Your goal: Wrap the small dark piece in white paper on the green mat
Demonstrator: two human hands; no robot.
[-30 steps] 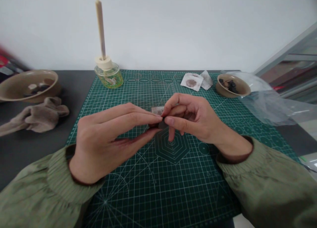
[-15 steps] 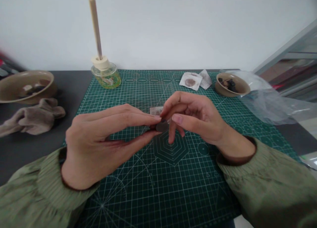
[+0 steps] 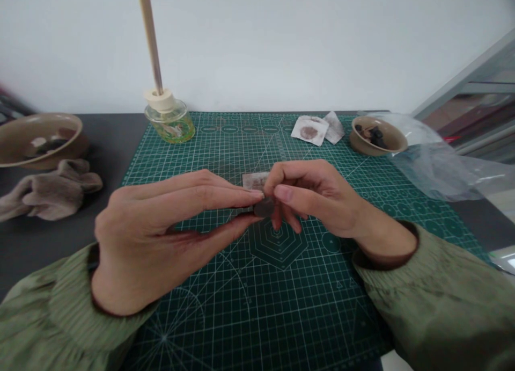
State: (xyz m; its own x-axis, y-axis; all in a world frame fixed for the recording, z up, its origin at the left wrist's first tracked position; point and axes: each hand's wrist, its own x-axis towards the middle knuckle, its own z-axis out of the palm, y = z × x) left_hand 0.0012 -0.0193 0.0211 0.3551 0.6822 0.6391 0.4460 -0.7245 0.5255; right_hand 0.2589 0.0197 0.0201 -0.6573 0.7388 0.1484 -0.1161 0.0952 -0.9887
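Note:
My left hand comes in from the left. Its straight fingers and thumb pinch a round, dark, coin-like disc over the middle of the green cutting mat. My right hand is at the disc's right edge, index finger and thumb drawn close together, the other fingers hanging below. Whether anything is between those two tips is hidden. Just behind the fingertips a small pale packet with brownish marks shows in part.
Two white packets, the nearer one with a round brown patch, lie at the back. A small bowl of dark pieces and clear plastic film are at right. At left are a reed diffuser, a larger bowl and a brown cloth.
My right hand has lowered slightly, and its thumb has come nearer the index finger. More of the disc's face shows. My left hand has shifted slightly left.

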